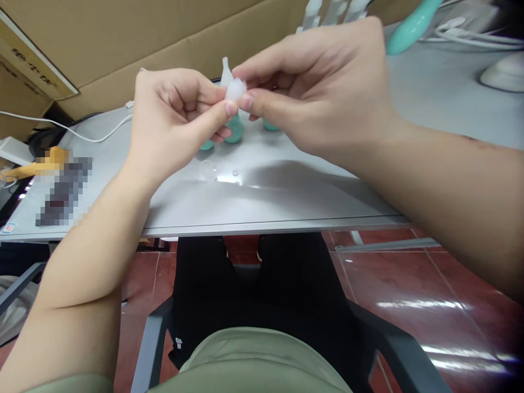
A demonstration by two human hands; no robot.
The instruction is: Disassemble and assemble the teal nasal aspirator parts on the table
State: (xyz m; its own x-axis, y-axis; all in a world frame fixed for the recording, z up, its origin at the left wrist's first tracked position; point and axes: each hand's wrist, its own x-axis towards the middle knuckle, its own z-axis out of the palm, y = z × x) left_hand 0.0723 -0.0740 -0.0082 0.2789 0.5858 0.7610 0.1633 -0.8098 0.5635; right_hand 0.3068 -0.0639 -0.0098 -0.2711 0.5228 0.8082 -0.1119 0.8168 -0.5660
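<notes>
A small translucent white cap-like piece, soft-looking (pixel 236 89), is pinched between both hands above the table. My left hand (pixel 172 106) is closed, with thumb and forefinger on its left side. My right hand (pixel 331 87) grips it from the right with thumb and fingertips. Just behind stands a whitish pointed nozzle (pixel 225 70), partly covered by the piece. Below my fingers show a teal bulb (pixel 234 131), a second teal rounded part (pixel 207 145) and a third (pixel 271 125), each partly hidden by the hands. On the tabletop lie a clear disc (pixel 209 170) and a tiny clear ring (pixel 235 173).
Cardboard (pixel 172 33) walls the back of the grey table (pixel 262 204). Clear-white pieces (pixel 313 13) stand at the back, near a teal curved object (pixel 413 27). White cables (pixel 470 35) lie at right. A blurred dark item (pixel 65 191) and a yellow object (pixel 53 159) sit left.
</notes>
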